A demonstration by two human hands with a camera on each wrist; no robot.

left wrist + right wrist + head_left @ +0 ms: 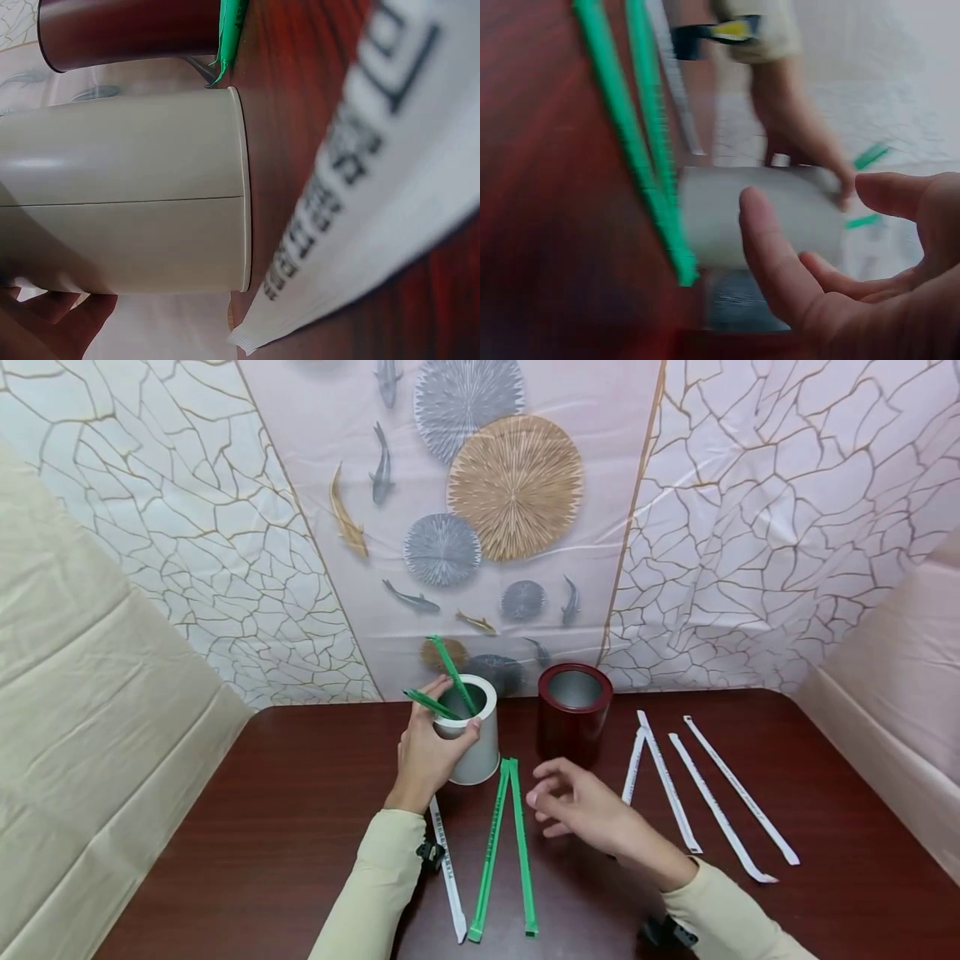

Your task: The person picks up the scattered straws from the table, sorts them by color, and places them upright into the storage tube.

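My left hand (pixel 431 752) grips a cream canister (pixel 476 760) at its rim, fingers on the far left side and thumb at the front. Two slim green wrapped straws (pixel 453 677) lean out of its mouth. In the left wrist view the canister (pixel 142 195) shows its smooth side and base edge, with fingertips below. My right hand (pixel 588 806) hovers over the table with loosely bent fingers and holds nothing. Two more green wrapped straws (pixel 491 852) lie just left of it, their far ends meeting. A white wrapped straw (pixel 448 877) with dark print lies beside my left forearm.
A dark red canister (pixel 574 718) with a grey inside stands behind my right hand. Several white wrapped straws (pixel 720 802) lie spread on the right of the dark wooden table (pixel 300 827). A patterned cloth backdrop (pixel 517 610) rises at the table's far edge.
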